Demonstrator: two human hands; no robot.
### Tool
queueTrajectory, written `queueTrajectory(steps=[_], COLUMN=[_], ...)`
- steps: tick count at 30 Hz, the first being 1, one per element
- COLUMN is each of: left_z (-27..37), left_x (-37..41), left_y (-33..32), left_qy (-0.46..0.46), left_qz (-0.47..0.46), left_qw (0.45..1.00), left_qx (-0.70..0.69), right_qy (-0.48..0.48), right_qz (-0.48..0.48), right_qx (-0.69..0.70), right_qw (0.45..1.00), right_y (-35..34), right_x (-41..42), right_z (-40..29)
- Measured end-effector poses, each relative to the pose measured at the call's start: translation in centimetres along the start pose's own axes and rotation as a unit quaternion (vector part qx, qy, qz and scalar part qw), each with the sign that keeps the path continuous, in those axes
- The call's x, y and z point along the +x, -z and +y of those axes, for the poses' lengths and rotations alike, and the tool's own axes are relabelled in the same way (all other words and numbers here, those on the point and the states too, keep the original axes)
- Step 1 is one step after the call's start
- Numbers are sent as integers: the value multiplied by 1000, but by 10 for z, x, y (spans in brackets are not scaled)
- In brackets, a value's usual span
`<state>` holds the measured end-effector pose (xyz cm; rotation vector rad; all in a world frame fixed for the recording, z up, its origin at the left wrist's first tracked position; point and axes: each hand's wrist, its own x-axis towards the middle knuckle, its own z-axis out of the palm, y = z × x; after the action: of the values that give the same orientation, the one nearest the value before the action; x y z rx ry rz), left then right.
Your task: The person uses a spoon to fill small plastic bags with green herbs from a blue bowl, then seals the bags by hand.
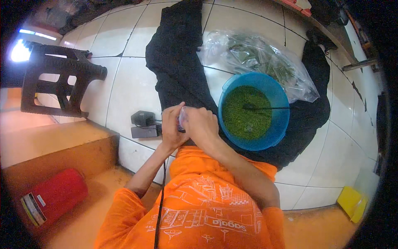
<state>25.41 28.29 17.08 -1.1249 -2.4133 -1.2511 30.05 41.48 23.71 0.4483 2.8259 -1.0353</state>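
Observation:
My left hand (173, 127) and my right hand (202, 124) meet above my lap, with a small clear plastic bag (183, 118) between their fingers. Its contents are mostly hidden. On my right, a blue plastic tub (255, 143) holds finely chopped green leaves (242, 121), and a thin dark stick or handle lies across it. Beyond the tub, a large clear plastic bag (248, 53) with green leaves inside rests on the tiles. Two small black boxes, a cube-shaped one (142, 118) and a flat one (144, 131), lie left of my hands with a cable.
A dark plastic stool (59, 84) lies on its side at the left. Below it are an orange step edge (99, 133) and a red cylinder (59, 193). A yellow object (351, 204) stands at the lower right. A black cable (160, 199) runs down my front.

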Motion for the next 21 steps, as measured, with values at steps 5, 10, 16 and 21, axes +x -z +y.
queueTrajectory(steps=[5, 10, 16, 21], left_z=[-49, -72, -31, -132], left_x=[-17, 25, 57, 57], left_y=[19, 62, 100, 143], left_qy=[32, 209, 289, 318], left_qz=[-86, -120, -334, -253], left_qw=[994, 968, 868, 901], left_qx=[55, -74, -228, -152], right_qy=[29, 40, -22, 4], right_qz=[124, 166, 120, 197], right_qx=[45, 135, 344, 251], right_qw=[991, 976, 931, 948], right_y=[29, 47, 29, 33], right_x=[-19, -45, -33, -66], right_z=[-4, 9, 17, 19])
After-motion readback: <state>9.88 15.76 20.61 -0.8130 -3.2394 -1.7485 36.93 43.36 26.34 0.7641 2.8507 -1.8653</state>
